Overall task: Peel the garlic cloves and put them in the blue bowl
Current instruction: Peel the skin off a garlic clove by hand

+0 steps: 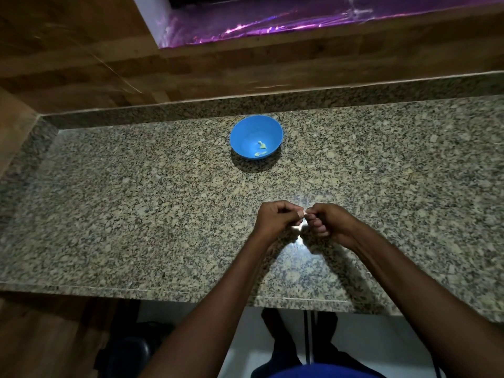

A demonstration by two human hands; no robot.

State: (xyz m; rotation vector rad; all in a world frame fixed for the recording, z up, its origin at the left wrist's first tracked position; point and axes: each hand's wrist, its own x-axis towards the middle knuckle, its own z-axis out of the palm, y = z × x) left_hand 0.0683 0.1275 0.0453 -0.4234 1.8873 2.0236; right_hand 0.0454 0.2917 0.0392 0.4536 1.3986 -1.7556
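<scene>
A blue bowl (256,137) stands on the granite counter (136,203) near its back edge, with a few pale peeled garlic pieces (261,148) inside. In front of the bowl, over the counter's middle, my left hand (278,218) and my right hand (326,222) meet with curled fingers. Between their fingertips they pinch a small pale garlic clove (304,214), mostly hidden by the fingers.
A wooden wall panel (81,64) rises behind the counter. Above it lies a ledge with shiny purple plastic (272,25). The counter's front edge (163,291) runs below my forearms, with the floor and my legs under it.
</scene>
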